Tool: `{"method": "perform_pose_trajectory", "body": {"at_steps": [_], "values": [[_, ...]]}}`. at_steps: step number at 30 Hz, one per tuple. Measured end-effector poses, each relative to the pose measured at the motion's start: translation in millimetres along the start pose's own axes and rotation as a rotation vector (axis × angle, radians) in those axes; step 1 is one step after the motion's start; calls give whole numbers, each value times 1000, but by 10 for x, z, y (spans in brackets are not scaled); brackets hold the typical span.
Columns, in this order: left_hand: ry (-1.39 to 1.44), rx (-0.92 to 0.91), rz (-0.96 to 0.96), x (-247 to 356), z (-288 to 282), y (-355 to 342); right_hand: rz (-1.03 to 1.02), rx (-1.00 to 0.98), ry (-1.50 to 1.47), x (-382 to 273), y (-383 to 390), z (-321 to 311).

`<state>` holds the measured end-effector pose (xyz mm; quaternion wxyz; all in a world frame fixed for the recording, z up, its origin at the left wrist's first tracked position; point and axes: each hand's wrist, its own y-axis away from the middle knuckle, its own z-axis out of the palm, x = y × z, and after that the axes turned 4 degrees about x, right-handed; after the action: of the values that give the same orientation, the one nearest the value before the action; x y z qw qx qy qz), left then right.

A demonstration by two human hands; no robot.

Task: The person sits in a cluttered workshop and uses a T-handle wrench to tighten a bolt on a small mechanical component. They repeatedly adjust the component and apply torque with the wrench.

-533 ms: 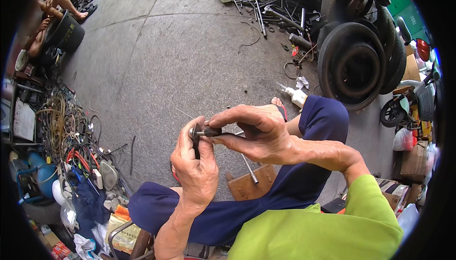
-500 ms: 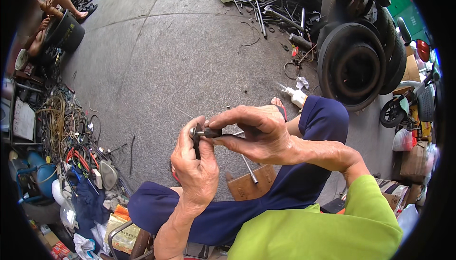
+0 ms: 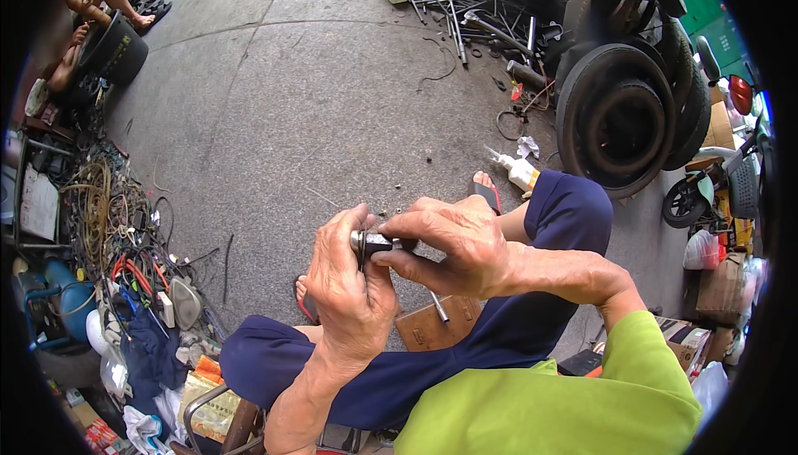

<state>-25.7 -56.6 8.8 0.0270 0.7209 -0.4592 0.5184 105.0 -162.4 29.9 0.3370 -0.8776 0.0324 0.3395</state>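
Over the speckled grey floor [image 3: 291, 122]: small black-and-silver cylindrical metal part [image 3: 380, 244], gripped from both sides.
Left hand [image 3: 352, 282]: pinching its rounded silver end.
Right hand [image 3: 465, 243]: pinching its opposite end.

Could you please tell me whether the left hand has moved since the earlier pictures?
Yes, slightly to the right: the left hand now sits a little closer to the brown block on the ground.

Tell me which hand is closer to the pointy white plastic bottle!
Right. In the picture, the right hand is below and left of the pointy white plastic bottle; the left hand is farther left.
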Motion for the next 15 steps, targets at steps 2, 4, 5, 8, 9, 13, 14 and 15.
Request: {"method": "perform_pose_trajectory", "body": {"at_steps": [2,4,5,8,9,13,14,15], "values": [[0,-28,-13,18,-19,1,36,-54,28,-12,9,-9],[-5,-27,-15,24,-21,7,59,-77,22,-18,6,-10],[-4,-16,-10,10,2,11,68,-71,8,-11,5,-4],[23,-4,-26,20,12,8,146,-75,-69,-20,-8,-4],[32,-2,-38,31,0,8,178,-81,-102,-28,-16,-1],[55,-60,-66,12,-22,17,244,-92,-134,-35,-21,17],[90,-77,-97,6,-21,26,235,-85,-130,-36,-36,2],[124,-93,-129,4,-22,30,225,-79,-127,-39,-50,-12]]}}
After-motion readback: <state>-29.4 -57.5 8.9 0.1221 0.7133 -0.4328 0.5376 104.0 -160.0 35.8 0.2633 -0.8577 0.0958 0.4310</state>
